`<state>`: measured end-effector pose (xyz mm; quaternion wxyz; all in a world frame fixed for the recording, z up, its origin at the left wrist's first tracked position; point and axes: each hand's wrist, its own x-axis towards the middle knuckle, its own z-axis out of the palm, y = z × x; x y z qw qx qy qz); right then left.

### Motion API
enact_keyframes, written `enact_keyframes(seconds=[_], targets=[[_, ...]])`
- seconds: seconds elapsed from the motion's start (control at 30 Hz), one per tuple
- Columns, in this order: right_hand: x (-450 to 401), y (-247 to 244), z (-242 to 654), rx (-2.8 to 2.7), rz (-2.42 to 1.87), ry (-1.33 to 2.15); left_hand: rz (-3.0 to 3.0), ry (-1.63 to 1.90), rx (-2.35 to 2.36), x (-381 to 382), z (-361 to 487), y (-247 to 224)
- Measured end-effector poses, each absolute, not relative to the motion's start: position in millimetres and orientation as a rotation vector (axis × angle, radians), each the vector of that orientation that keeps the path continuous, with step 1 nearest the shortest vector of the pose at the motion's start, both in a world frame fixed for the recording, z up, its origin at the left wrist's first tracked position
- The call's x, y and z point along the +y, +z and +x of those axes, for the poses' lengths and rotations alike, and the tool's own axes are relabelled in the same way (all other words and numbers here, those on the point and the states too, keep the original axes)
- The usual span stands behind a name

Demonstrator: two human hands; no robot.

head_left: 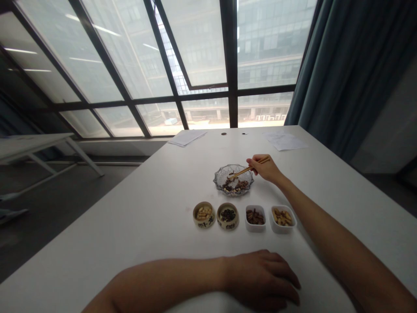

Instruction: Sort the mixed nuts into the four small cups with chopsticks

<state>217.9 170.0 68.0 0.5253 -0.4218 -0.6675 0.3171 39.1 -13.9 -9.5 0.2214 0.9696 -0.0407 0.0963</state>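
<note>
A pair of wooden chopsticks [247,168] is gripped in my right hand [262,167], their tips down inside a scalloped glass bowl [219,183]. Mixed dark and pale pieces lie in that bowl; one dark piece shows near the tips, though I cannot tell if it is pinched. My left hand [263,278] rests palm down on the white table [156,226], fingers spread and holding nothing. Between it and the bowl stand a round pot of peanuts [204,214], a round pot of black seeds [227,214], a square tub of brown pieces [255,217] and a square tub of tan pieces [282,217].
White papers [187,138] lie at the table's far left corner, and another sheet [284,141] at the far right. Large windows [208,43] rise behind the table. A blue curtain [332,74] hangs at right, and a second table [39,143] stands at left.
</note>
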Motion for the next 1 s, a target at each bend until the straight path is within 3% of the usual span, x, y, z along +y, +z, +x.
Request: enact_keyframes(seconds=[0.37,0.7,1.0], targets=[[179,71,227,-1.446,-0.993,0.717,2.670,0.258,-0.108,-14,40,-7],[143,116,243,-1.597,-0.764,1.255,2.675,0.291,-0.136,-13,40,-6],[145,109,239,-1.745,-0.795,1.326,2.676,0.280,-0.109,-14,39,-8]])
